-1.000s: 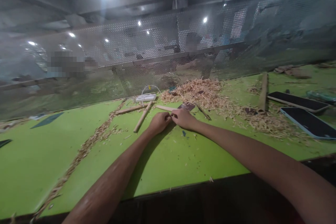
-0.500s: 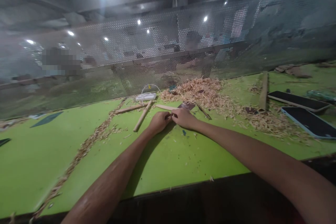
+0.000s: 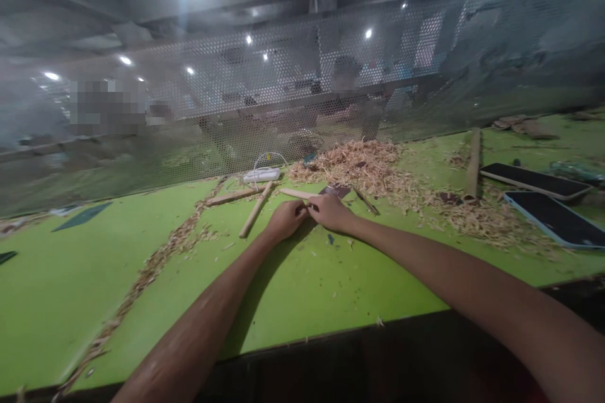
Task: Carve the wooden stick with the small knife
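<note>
My left hand (image 3: 288, 217) and my right hand (image 3: 331, 211) meet over the green table (image 3: 302, 283), fingertips pinched together. Whatever lies between the fingers is too small or hidden to name. Just beyond the fingers lies a pale wooden stick (image 3: 297, 192), partly behind the right hand. A second wooden stick (image 3: 256, 209) rests left of my left hand, its far end by another stick (image 3: 234, 196). Close behind my right hand is a dark flat scrap (image 3: 336, 191), and beside it a thin dark tool (image 3: 366, 201).
A heap of wood shavings (image 3: 359, 160) spreads along the back and right. White power strip (image 3: 261, 175) with a cable stands behind the sticks. Two phones (image 3: 558, 219) lie at right near a wooden bar (image 3: 473, 164). A mesh screen (image 3: 265, 94) borders the back; people show dimly behind it.
Almost nothing differs. Both hands keep their pinched position, and the whole view has shifted very slightly.
</note>
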The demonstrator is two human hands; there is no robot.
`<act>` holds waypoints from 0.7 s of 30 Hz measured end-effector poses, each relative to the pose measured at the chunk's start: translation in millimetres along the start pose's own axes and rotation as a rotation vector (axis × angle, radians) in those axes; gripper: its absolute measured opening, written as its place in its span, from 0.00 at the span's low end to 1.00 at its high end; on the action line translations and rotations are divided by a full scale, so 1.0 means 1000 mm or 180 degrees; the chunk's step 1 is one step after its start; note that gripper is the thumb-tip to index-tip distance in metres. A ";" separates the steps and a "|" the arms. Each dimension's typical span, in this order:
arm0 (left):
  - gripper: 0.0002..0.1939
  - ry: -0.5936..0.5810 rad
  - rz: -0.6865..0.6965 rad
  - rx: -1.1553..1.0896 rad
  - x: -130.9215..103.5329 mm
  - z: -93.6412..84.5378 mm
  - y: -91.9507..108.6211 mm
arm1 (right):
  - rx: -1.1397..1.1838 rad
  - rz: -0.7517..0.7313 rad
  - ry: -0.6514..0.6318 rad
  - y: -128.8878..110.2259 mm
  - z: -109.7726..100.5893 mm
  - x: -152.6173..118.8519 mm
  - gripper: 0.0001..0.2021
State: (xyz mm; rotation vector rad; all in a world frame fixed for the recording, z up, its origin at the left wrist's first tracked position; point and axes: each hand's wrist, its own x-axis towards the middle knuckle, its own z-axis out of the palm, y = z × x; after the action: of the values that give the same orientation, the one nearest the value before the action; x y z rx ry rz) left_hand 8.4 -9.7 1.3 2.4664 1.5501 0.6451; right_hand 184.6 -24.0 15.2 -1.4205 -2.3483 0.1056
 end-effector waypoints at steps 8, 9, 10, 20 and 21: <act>0.11 -0.0057 0.0135 -0.0015 -0.001 -0.001 0.000 | -0.0024 -0.0027 0.0004 0.001 0.000 0.001 0.11; 0.11 -0.0064 0.0153 0.0001 -0.001 -0.002 0.000 | -0.0015 -0.0026 0.0003 0.001 0.001 0.001 0.11; 0.10 -0.0069 0.0162 0.0022 -0.001 -0.002 0.000 | -0.0001 -0.0026 0.0005 0.002 0.001 0.001 0.11; 0.10 0.0014 0.0023 0.0047 0.001 0.003 -0.004 | -0.0073 0.0110 -0.0077 -0.003 -0.004 -0.002 0.12; 0.10 0.0019 -0.0014 0.0056 0.002 0.003 -0.004 | -0.0090 0.0124 -0.0084 -0.004 -0.004 -0.002 0.12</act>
State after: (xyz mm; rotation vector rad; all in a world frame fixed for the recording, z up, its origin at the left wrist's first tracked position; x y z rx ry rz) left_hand 7.2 -5.9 -2.7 2.4752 1.5697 0.6412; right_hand 183.7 -27.7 19.3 -1.4874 -2.3528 0.1031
